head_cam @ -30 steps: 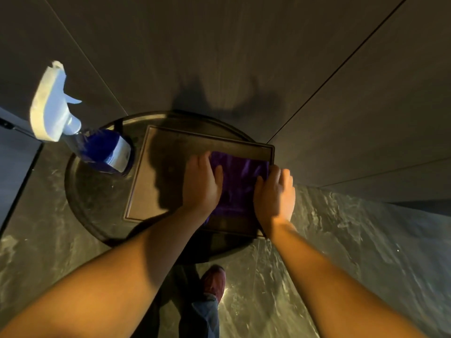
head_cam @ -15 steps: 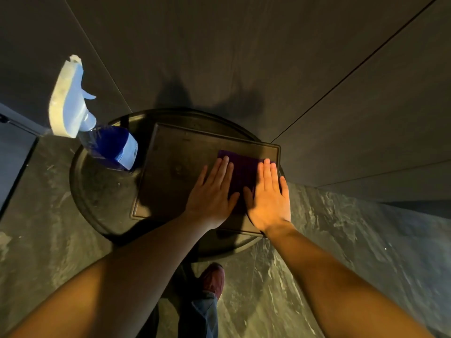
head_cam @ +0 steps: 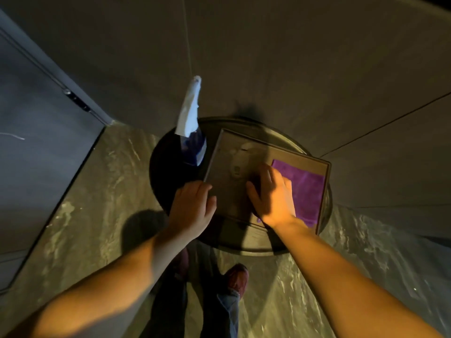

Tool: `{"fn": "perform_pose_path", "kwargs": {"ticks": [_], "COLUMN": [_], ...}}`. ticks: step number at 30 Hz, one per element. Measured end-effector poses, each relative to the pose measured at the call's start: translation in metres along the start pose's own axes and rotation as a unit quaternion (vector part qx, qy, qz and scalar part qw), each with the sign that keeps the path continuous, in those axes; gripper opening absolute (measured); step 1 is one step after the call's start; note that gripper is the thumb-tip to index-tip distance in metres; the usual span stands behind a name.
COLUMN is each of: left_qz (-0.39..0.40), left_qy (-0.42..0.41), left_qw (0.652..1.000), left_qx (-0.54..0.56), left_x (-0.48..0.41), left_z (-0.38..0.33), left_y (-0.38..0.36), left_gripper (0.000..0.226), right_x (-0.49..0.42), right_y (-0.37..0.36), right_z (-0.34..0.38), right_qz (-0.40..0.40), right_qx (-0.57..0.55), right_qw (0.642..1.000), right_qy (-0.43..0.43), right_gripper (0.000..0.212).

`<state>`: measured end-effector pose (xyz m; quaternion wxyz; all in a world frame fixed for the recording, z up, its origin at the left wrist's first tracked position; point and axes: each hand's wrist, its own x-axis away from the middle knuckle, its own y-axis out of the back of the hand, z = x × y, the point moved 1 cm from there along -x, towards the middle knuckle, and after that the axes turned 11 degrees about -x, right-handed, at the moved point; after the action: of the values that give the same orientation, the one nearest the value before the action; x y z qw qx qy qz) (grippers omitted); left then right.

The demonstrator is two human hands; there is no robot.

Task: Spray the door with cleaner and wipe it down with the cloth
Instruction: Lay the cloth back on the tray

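cloth: purple, flat on tray (right end) | spray bottle: blue, white trigger, upright

Cloth on tray, bottle left.

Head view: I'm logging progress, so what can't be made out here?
- Purple cloth: near left corner hidden under the right hand.
- Blue spray bottle with white trigger: blurred, label unreadable.
- Dark rectangular tray: markings too dim to read.
- Left hand: fingertips at the tray's edge, grip unclear.
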<state>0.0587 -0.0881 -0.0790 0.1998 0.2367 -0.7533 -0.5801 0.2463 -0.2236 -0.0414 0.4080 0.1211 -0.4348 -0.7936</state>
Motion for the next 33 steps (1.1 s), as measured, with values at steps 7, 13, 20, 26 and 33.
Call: {"fn": "perform_pose_path", "kwargs": {"ticks": [7, 13, 20, 26, 33], "left_qz": [0.047, 0.101, 0.095, 0.095, 0.103], "left_qy": [0.063, 0.034, 0.019, 0.006, -0.001], "left_qw": [0.997, 0.993, 0.994, 0.994, 0.991], "left_qx": [-0.017, -0.055, -0.054, -0.060, -0.082], "left_x": [0.009, -0.001, 0.000, 0.001, 0.001], "left_z": [0.063, 0.092, 0.098, 0.101, 0.102], "left_y": [0.000, -0.020, -0.026, -0.028, -0.031], "left_gripper": [0.057, 0.079, 0.081, 0.078, 0.079], "right_x": [-0.024, -0.052, -0.076, -0.073, -0.068], "right_y": [-0.033, -0.044, -0.041, -0.046, -0.039], "right_z": [0.065, 0.121, 0.143, 0.148, 0.153], "right_qz": [0.021, 0.017, 0.034, 0.022, 0.007], "right_qx": [-0.016, -0.155, -0.253, -0.343, -0.360], "right_qw": [0.999, 0.987, 0.967, 0.939, 0.933], "right_qy": [0.023, 0.042, 0.014, -0.003, -0.002], "right_gripper": [0.060, 0.078, 0.058, 0.060, 0.060]}}
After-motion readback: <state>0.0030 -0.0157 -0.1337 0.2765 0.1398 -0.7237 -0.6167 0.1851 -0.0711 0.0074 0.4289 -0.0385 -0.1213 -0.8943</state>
